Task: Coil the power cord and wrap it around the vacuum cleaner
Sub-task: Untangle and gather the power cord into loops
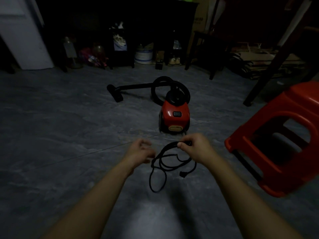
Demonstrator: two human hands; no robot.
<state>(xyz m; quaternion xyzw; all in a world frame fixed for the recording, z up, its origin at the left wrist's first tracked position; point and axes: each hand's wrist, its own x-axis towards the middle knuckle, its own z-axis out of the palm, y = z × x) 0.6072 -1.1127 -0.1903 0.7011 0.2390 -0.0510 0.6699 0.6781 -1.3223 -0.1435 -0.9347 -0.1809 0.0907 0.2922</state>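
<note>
The floor [69, 126] is grey, stone-look tile with thin joint lines, and the room is dim, brightest just in front of the person.

At 12 o'clock the red vacuum [174, 118] sits on the floor. Its black hose [156, 87] loops behind it, and the wand runs out to a floor head [116, 94] at 11 o'clock.

The cord [170, 144] hangs in loose loops at the centre, just this side of the vacuum. Its plug [182, 175] dangles at the lower right of the bundle. The right hand [195, 147] pinches the top of the loops between thumb and fingers. The left hand [141, 151] is blurred, with its fingers loosely spread just beside the cord's left edge. I cannot tell whether it touches the cord.

A red plastic stool [284, 135] stands close at 3 o'clock. Beyond it are dark furniture legs [272, 54] and a stack of flattened cardboard [259, 64] at 2 o'clock. A dark cabinet [120, 31] lines the far wall with clutter at its foot, including a white bucket [143, 55]. A white panel [22, 40] stands at 10 o'clock.

The vacuum's yellowish plate [176, 128] and the print on a box [199, 20] at the back are too dim to read.
</note>
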